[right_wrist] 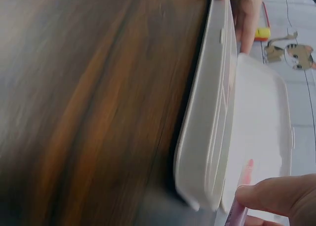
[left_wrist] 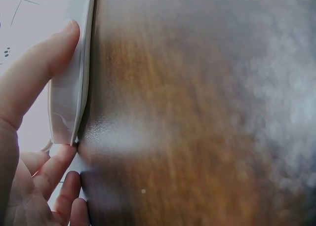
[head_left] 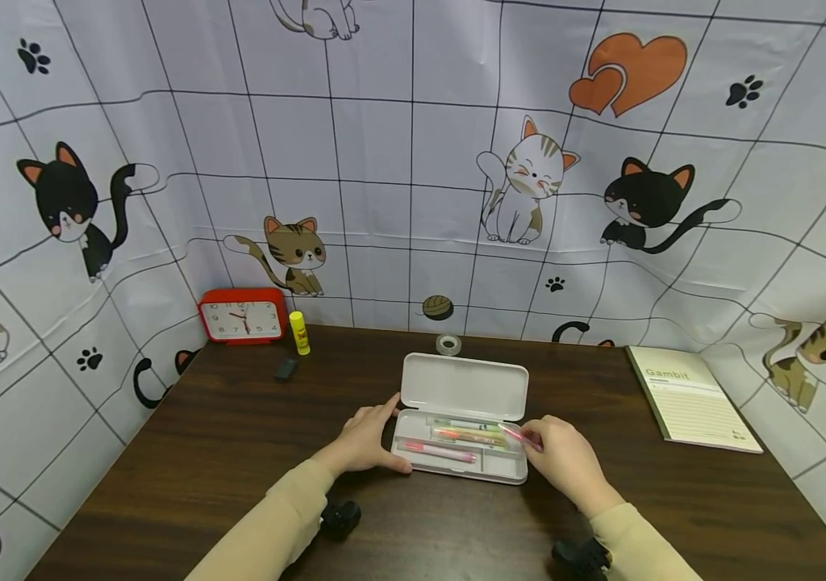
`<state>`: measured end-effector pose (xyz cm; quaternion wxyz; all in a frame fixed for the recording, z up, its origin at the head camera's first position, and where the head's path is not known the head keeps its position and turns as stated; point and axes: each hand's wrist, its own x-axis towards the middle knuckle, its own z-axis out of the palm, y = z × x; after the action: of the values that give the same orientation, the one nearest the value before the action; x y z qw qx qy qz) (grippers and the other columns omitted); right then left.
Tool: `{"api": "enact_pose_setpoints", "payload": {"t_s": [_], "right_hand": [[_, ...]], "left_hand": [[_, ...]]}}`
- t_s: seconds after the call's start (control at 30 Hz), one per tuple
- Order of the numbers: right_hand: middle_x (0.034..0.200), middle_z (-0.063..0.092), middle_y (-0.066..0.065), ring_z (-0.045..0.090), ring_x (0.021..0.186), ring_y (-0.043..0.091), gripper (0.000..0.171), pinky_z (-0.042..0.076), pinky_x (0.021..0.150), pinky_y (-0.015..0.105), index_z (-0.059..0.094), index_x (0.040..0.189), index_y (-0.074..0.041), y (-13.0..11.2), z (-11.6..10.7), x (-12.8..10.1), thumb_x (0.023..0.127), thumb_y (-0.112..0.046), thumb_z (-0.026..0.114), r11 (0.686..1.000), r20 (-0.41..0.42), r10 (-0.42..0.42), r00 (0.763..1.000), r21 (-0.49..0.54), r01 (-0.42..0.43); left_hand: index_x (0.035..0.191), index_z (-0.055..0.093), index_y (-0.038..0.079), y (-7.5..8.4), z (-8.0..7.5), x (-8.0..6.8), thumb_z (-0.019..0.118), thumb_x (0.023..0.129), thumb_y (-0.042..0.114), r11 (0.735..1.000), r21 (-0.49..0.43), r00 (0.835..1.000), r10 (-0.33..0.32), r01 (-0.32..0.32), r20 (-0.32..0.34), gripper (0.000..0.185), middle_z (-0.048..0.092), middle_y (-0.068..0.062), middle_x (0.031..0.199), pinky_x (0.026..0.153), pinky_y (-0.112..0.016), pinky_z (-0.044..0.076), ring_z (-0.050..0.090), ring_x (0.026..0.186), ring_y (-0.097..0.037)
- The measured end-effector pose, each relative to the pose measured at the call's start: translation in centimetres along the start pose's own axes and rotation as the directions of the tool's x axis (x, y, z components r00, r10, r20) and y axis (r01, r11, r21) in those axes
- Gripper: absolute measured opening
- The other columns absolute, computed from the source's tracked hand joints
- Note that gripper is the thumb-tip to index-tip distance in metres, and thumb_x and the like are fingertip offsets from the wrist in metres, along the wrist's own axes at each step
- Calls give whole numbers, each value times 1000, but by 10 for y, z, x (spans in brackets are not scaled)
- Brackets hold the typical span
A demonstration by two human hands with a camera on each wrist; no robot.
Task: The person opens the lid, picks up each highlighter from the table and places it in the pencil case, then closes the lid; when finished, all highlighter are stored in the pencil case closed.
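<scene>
An open white pencil case (head_left: 465,386) lies on the table with its lid tipped back. My left hand (head_left: 364,441) holds the case's left end, thumb at the front edge and fingers toward the back; the left wrist view shows the thumb (left_wrist: 59,48) against the case wall. Above the case's right end, my right hand (head_left: 565,456) pinches a pink pen (right_wrist: 245,179) between thumb and fingers, its pink tip sticking out. Inside the case, a pink pen (head_left: 438,452) lies in the front compartment, and green and orange pens (head_left: 467,436) lie in the back one.
A roll of tape (head_left: 448,345) stands behind the case. At the back left are a red clock (head_left: 243,315), a yellow glue stick (head_left: 299,333) and a small dark block (head_left: 285,369). A notepad (head_left: 696,399) lies at the right. Cat-patterned sheeting surrounds the table.
</scene>
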<state>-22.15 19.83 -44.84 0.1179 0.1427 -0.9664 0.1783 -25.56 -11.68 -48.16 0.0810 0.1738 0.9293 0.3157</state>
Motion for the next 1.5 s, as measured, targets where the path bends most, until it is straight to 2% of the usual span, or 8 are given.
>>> {"api": "enact_pose_setpoints", "payload": {"t_s": [0.27,0.53,0.9,1.03,1.17,1.5], "right_hand": [[66,50,-6,40,58,6,6,35,50,22,73,81,-12,-27,14,8,77,-9,76,995,-19,-102,995,-8,102],[69,54,-8,44,59,5,6,39,51,23,73,81,-14,-50,26,10,76,-10,76,986,0,-166,986,-34,166],[64,48,-5,45,56,10,10,40,49,27,70,74,-14,-79,41,19,71,-10,79,941,-47,-337,940,-64,334],[64,51,-4,51,59,12,8,43,50,27,71,75,-13,-87,46,22,72,-10,78,922,-52,-385,921,-50,383],[67,57,-2,58,63,15,8,47,55,29,73,79,-12,-92,49,25,72,-10,78,918,-30,-395,918,-42,393],[70,60,-2,61,68,17,9,49,58,31,73,81,-12,-93,56,27,74,-13,79,923,-18,-384,923,-34,383]], "left_hand": [[151,23,7,0,-1,-2,86,62,46,1000,-7,1000,2,-2,5,115,49,-7,137,103,-59,25,34,130,-35],[151,21,8,0,-1,0,85,63,47,1000,-11,1000,2,-1,13,116,48,-5,138,103,-59,24,32,131,-35],[151,22,8,1,-2,0,85,63,48,1000,0,1000,-7,7,8,115,49,-5,138,104,-58,25,33,131,-35],[150,23,6,1,-1,0,86,62,47,1000,5,1000,4,-4,2,115,50,-6,137,103,-59,26,35,129,-35],[150,23,5,1,0,0,86,62,47,1000,0,1000,4,-4,4,116,50,-7,136,103,-59,26,35,129,-36],[151,23,6,0,0,-1,86,62,47,1000,2,1000,-5,5,3,116,50,-7,137,104,-59,25,34,130,-36]]}}
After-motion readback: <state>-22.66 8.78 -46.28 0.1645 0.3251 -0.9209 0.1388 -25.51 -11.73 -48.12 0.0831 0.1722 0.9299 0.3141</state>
